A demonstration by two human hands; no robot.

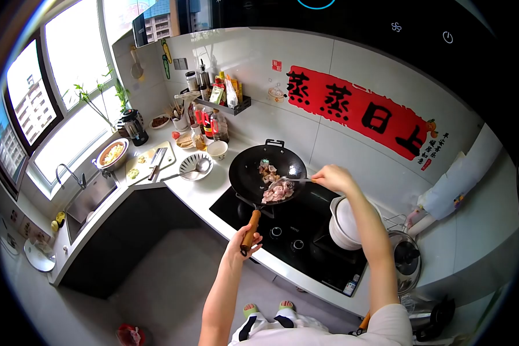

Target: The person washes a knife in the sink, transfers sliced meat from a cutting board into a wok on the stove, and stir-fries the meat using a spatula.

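Observation:
A black wok (pixel 245 167) sits on the left burner of the glass stove (pixel 297 225). Its wooden handle (pixel 252 226) points toward me, with my left hand (pixel 243 241) closed around it. Pieces of pale pink meat (pixel 278 192) lie in the middle and near side of the wok, some browner toward the back. From the right, my right hand (pixel 335 177) grips a metal spatula (pixel 295 180) by its handle end. The spatula's blade reaches the meat, and its tip is partly hidden there.
A lidded white pot (pixel 352 222) stands on the right burner, below my right forearm. Left of the stove are a striped bowl (pixel 191 169) with a ladle (pixel 202 166), a small bowl (pixel 217 150), a cutting board (pixel 138 167) with knives, and a sink (pixel 92 196). A glass lid (pixel 406 259) rests at right.

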